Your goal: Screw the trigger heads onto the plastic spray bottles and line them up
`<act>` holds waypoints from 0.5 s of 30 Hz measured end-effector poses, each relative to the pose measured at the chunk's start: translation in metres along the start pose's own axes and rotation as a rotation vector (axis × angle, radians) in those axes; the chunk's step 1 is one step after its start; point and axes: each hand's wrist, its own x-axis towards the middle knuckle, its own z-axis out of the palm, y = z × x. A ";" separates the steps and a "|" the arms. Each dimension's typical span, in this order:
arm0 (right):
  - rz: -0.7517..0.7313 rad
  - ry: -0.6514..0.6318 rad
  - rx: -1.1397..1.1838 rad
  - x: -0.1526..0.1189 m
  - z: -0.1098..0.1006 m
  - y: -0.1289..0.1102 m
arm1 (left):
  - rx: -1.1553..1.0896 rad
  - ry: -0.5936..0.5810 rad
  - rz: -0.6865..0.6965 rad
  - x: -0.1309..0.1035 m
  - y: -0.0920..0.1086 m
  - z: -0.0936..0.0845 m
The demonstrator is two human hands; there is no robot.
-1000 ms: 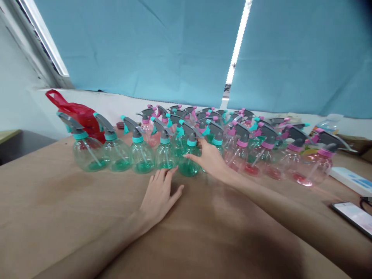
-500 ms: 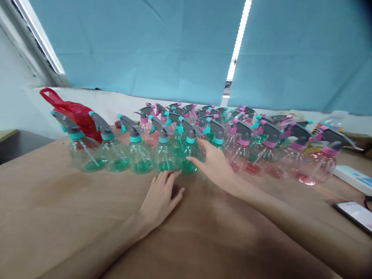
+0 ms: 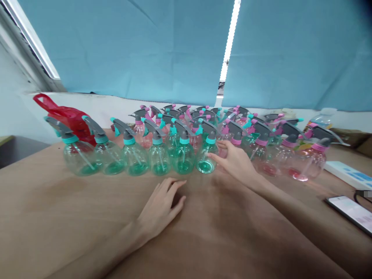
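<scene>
Several round spray bottles stand in a row on the table, with grey trigger heads. My right hand (image 3: 236, 162) is at the right side of a green spray bottle (image 3: 205, 159) with a turquoise collar. Its thumb lies over the front of that bottle and its fingers stretch along the right, thumb and fingers apart. Whether the fingertips press on the bottle is unclear. Just right, partly behind this hand, is a pink-collared spray bottle (image 3: 236, 135). My left hand (image 3: 159, 207) rests open on the table, in front of another green spray bottle (image 3: 160, 159) and apart from it.
More spray bottles (image 3: 141, 128) crowd behind the front row. A red plastic bag (image 3: 68, 116) lies at the back left. To the right are a phone (image 3: 350, 211), a white and blue box (image 3: 348, 174) and a clear bottle (image 3: 324, 116). Blue cloth (image 3: 145, 50) hangs behind.
My right hand has moved right, from one green spray bottle to the one beside it. My left hand stays on the table. The view has shifted slightly.
</scene>
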 end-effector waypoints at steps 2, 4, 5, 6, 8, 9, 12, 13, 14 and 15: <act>0.010 -0.019 0.016 0.005 0.007 -0.001 | -0.010 0.000 -0.006 -0.001 0.003 0.000; 0.023 -0.030 0.025 0.012 0.014 -0.002 | -0.021 -0.004 -0.012 -0.002 0.006 0.001; 0.029 -0.035 0.026 0.015 0.016 -0.002 | -0.026 -0.008 -0.018 -0.003 0.007 0.001; 0.034 -0.039 0.023 0.018 0.018 -0.002 | -0.031 -0.011 -0.024 -0.004 0.008 0.001; 0.040 -0.046 0.008 0.021 0.020 -0.003 | -0.046 -0.019 -0.037 -0.004 0.011 0.002; 0.041 -0.050 -0.004 0.022 0.020 -0.003 | -0.057 -0.022 -0.047 -0.004 0.012 0.002; 0.037 -0.058 -0.042 0.018 0.017 -0.005 | -0.106 -0.034 -0.097 -0.003 0.018 0.002; 0.032 -0.062 -0.052 0.015 0.015 -0.006 | -0.133 -0.040 -0.120 -0.001 0.020 0.002; 0.027 -0.067 -0.061 0.010 0.013 -0.006 | -0.162 -0.043 -0.142 0.000 0.023 0.003; 0.020 -0.073 -0.067 0.005 0.010 -0.007 | -0.191 -0.044 -0.162 0.002 0.026 0.005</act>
